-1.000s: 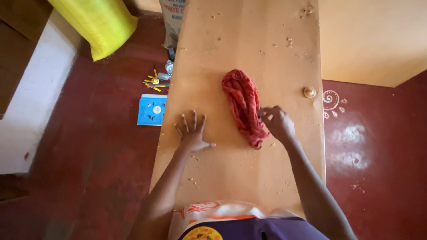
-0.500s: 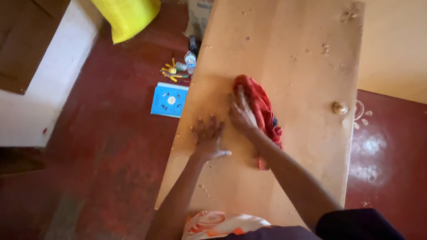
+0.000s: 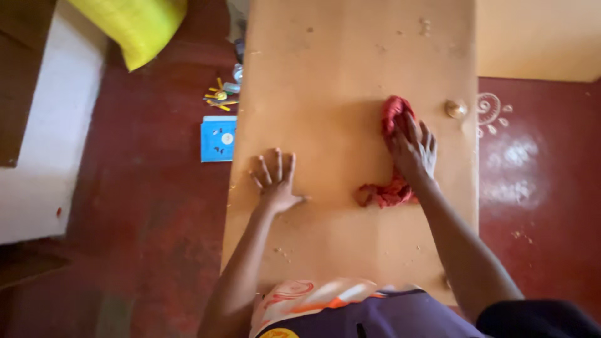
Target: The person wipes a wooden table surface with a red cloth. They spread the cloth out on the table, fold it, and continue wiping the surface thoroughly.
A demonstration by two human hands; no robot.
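A long tan wooden tabletop [image 3: 325,81] runs away from me, dotted with pale crumbs. My left hand [image 3: 274,181] lies flat on it near the left edge, fingers spread, holding nothing. My right hand [image 3: 412,150] presses palm-down on a crumpled red cloth [image 3: 383,193] toward the right side of the top. The cloth shows above my fingertips and trails out below my wrist. A small round brass-coloured knob [image 3: 456,109] sits just right of the cloth's far end.
Left of the table, on the dark red floor [image 3: 144,206], lie a blue booklet [image 3: 218,138], small yellow items [image 3: 219,100] and a yellow sack [image 3: 134,25]. A white block [image 3: 44,125] stands at far left. White chalk marks [image 3: 491,109] are on the floor right.
My right hand has swept the red cloth from the table's left-middle across to the right side, near the knob. My left hand has stayed flat on the top.
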